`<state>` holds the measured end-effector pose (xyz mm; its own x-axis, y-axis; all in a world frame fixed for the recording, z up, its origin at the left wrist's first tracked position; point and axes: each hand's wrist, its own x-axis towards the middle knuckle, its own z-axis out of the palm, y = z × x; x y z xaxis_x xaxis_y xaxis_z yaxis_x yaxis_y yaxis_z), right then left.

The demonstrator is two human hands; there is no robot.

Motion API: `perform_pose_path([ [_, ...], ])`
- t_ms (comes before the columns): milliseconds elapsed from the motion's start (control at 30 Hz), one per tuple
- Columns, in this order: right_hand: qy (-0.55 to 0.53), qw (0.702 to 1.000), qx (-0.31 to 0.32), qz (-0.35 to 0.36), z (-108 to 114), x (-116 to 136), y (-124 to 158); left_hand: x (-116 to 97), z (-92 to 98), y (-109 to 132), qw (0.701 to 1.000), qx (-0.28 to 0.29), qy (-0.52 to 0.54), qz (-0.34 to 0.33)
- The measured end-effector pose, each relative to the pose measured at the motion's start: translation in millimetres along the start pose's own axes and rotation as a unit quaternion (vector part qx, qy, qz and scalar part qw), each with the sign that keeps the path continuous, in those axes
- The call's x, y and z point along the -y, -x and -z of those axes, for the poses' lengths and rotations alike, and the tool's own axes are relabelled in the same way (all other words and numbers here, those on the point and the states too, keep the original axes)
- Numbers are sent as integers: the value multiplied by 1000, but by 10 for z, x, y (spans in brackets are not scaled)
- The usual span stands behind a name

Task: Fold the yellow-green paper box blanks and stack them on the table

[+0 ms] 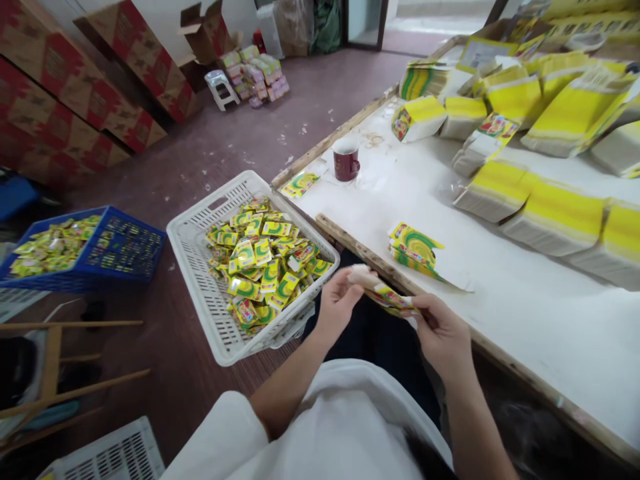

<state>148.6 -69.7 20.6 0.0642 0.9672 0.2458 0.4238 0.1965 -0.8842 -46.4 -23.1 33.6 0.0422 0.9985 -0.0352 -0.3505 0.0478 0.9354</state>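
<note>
Between my two hands, over my lap at the table edge, is a yellow printed card with a white packet or pad at its left end. My left hand pinches the white end between thumb and fingers. The right end is gripped by my right hand. Just beyond, a small stack of yellow and green cards lies fanned on the white table. To the left stands a white plastic basket heaped with small yellow packets.
A dark red mug and a loose yellow card sit near the table's left edge. Stacks of yellow cards fill the far right. A blue crate of packets, a white stool and cardboard boxes are on the floor.
</note>
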Motion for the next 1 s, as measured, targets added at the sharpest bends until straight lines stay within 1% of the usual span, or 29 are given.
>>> perform_pose_path([
  [67,88,993,4,75,115,27,-21,-205,121,-41,996,57,-53,-40],
  [100,125,986,19,110,158,46,-26,-288,168,-52,989,92,-105,-43],
  [133,154,977,40,143,183,68,-23,-345,198,-54,976,134,-168,-37],
  [200,186,960,79,194,180,108,8,-365,194,-32,932,225,-286,-4],
  [233,194,956,79,207,155,123,33,-332,165,-10,908,259,-328,15],
  [267,198,956,56,208,120,131,63,-278,124,18,891,277,-359,33],
  [300,196,961,13,194,79,131,93,-213,77,50,881,278,-380,45],
  [333,182,968,-43,164,37,123,122,-145,31,84,878,268,-395,48],
  [367,154,976,-96,119,-4,107,146,-82,-10,120,878,253,-404,43],
  [400,109,983,-134,62,-44,85,166,-28,-44,157,879,240,-410,32],
  [433,50,988,-146,3,-81,59,181,16,-71,193,878,237,-416,17],
  [467,-20,990,-130,-57,-117,33,191,52,-90,226,874,244,-421,1],
  [500,-95,985,-89,-113,-152,8,198,81,-103,256,868,257,-424,-15],
  [533,-167,971,-39,-163,-185,-13,201,106,-110,281,863,269,-426,-31],
  [567,-228,952,10,-205,-214,-31,202,128,-111,300,857,280,-429,-48],
  [600,-272,932,43,-235,-240,-45,202,149,-109,314,852,289,-431,-66],
  [633,-299,918,62,-253,-259,-57,203,166,-103,322,848,294,-433,-83],
  [667,-310,913,64,-259,-273,-68,204,181,-96,325,845,293,-436,-97],
  [700,-303,917,56,-252,-280,-77,207,191,-88,323,844,288,-440,-104],
  [767,-248,946,38,-205,-278,-86,222,205,-74,310,848,276,-444,-89],
  [833,-155,977,50,-136,-267,-73,251,227,-65,286,856,272,-436,-51],
  [867,-101,988,62,-99,-262,-58,267,246,-61,270,862,270,-427,-36],
  [900,-51,994,75,-62,-257,-41,281,270,-57,252,869,264,-416,-36],
  [933,-8,996,85,-25,-253,-24,290,296,-53,233,876,254,-406,-56],
  [967,25,996,87,10,-248,-11,293,319,-48,213,880,239,-401,-90],
  [1000,49,995,78,42,-242,-6,289,334,-41,195,879,220,-404,-127],
])
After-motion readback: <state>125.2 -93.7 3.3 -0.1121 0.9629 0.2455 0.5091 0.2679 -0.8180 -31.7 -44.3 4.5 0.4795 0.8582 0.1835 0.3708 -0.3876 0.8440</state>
